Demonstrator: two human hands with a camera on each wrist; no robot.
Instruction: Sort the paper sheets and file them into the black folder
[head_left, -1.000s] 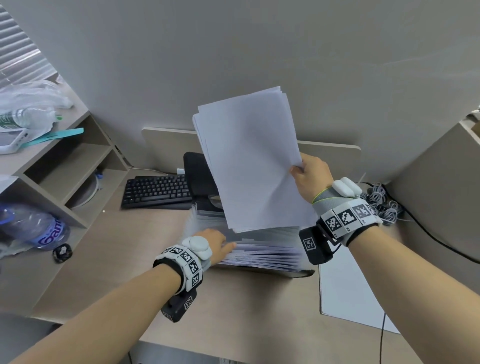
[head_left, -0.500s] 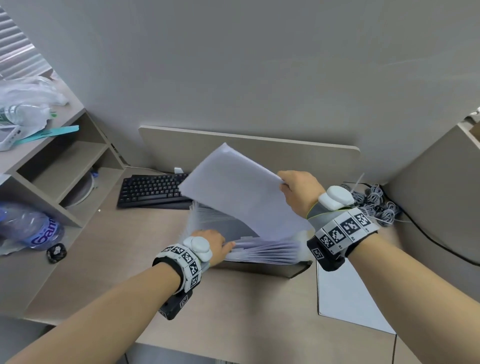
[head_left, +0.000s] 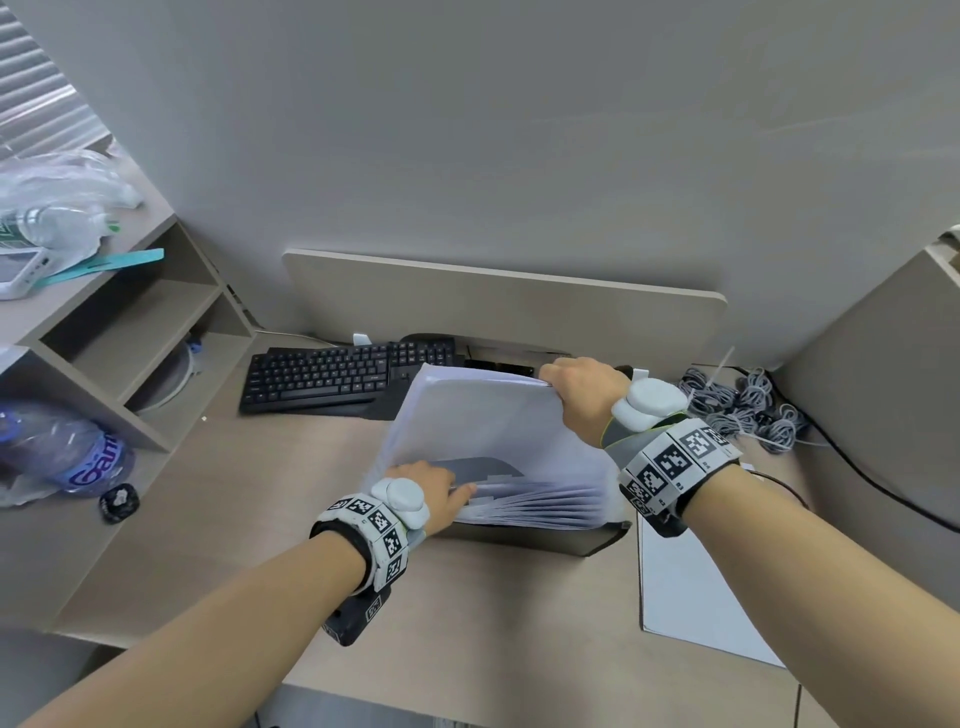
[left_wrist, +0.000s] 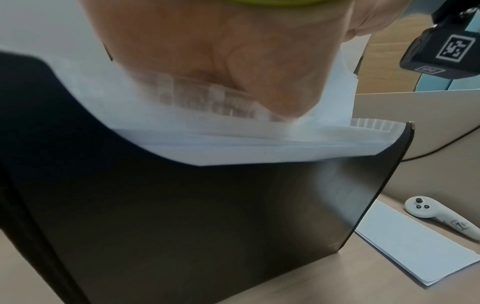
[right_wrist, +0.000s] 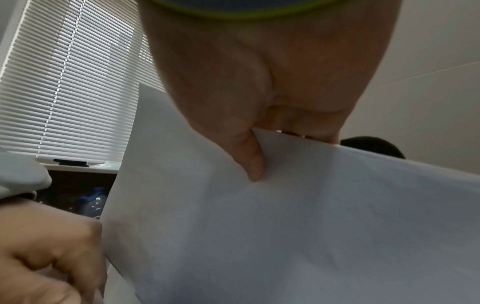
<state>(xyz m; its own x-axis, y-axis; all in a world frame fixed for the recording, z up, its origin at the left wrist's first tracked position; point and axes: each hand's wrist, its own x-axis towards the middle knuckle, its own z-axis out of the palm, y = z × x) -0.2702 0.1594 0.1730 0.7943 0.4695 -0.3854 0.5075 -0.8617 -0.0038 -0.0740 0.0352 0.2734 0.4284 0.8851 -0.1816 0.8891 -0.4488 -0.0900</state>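
The paper sheets, likely light, floppy and slippery, lean into the black folder standing on the desk; the right hand pinches their far top edge, a sensible hold; the left hand curls its fingers over the near dividers.

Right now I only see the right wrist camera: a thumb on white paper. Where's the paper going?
Observer: Into the black folder. The head view shows the sheets slanting down among its dividers.
Operator: What's that other hand grabbing?
Observer: The left hand grips the front dividers, on the folder's near side.
Operator: Is there more paper?
Observer: Yes, a stack lies flat on the desk, right of the folder.
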